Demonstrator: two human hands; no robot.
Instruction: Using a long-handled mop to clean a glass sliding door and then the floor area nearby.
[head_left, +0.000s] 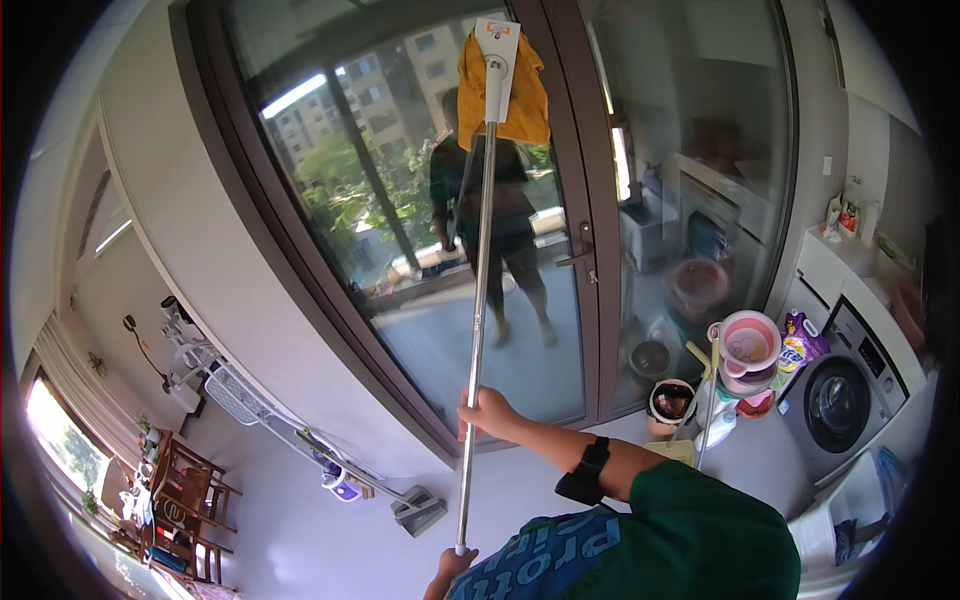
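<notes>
Both hands are on a long metal pole (481, 300) that slants up toward the glass door (390, 202). My right hand (489, 414) is wrapped around its lower part. Below it, my left hand (455, 562) grips the pole's bottom end, partly cut off by the picture's lower edge. At the top is a flat white mop head (508, 41) with an orange cloth (472, 94) draped about it. The cloth lies against the upper part of the pane, close to the brown door frame (562, 112). A black band (589, 472) circles my right forearm.
A lever door handle (574, 259) sits right of the pole. Pink basins (746, 341), a bin (670, 405) and a washing machine (840, 405) stand at right. At left are a dustpan with broom (418, 510), a folded ironing board (232, 394) and wooden chairs (180, 495).
</notes>
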